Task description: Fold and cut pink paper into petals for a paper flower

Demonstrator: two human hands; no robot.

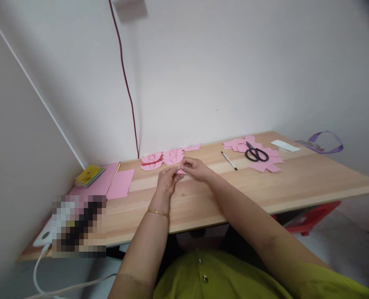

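Observation:
A small piece of pink paper is pinched between both hands, just above the middle of the table. My left hand, with a gold bangle on the wrist, has its fingers closed on the paper's left side. From the right, my right hand grips the same piece with thumb and fingertips. Most of the paper is hidden by the fingers. Beyond the hands lie cut pink paper shapes with folds or red markings, one on the left and one nearer the middle.
Black-handled scissors lie on pink paper scraps at right, beside a white pen. A white strip and a purple loop are farther right. Pink sheets, a yellow packet and a white power strip sit left.

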